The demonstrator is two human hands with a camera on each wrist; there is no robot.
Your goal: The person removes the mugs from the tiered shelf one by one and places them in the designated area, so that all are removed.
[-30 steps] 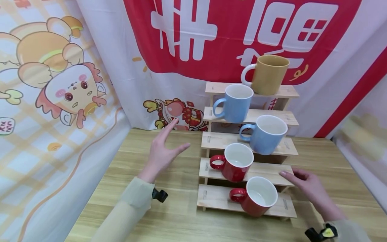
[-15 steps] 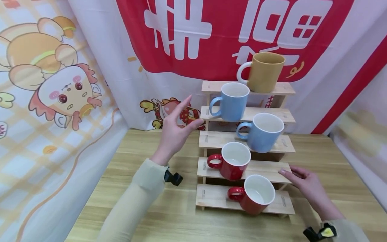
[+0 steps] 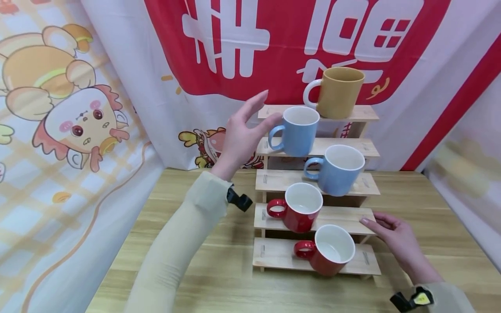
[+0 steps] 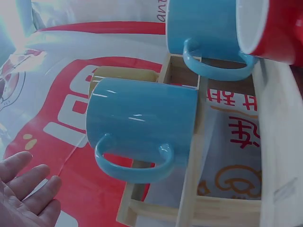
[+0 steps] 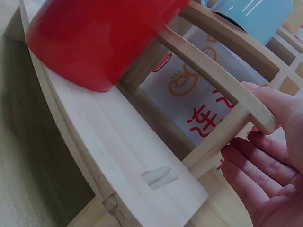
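Observation:
A light wooden stepped rack (image 3: 346, 219) carries several mugs, all with handles to the left. My left hand (image 3: 239, 137) is raised beside the upper blue mug (image 3: 300, 137), thumb and fingers spread apart, holding nothing. In the head view its thumb tip looks close to that mug's rim; the left wrist view shows the hand (image 4: 28, 194) apart from the mug (image 4: 142, 125). At the rack's right end, my right hand (image 3: 397, 239) grips the second step from the bottom. In the right wrist view the thumb lies on top of the board (image 5: 258, 111), with fingers below.
A mustard mug (image 3: 340, 95) stands on the top step. Below the upper blue mug are another blue mug (image 3: 340, 171) and two red mugs, one higher (image 3: 299, 217) and one on the bottom step (image 3: 326, 261). A printed cloth (image 3: 219, 56) hangs behind the wood-grain table (image 3: 203, 269).
My left hand has moved up and to the right, from beside the rack to near the upper blue mug. The right hand keeps its grip on the step. The view has shifted slightly.

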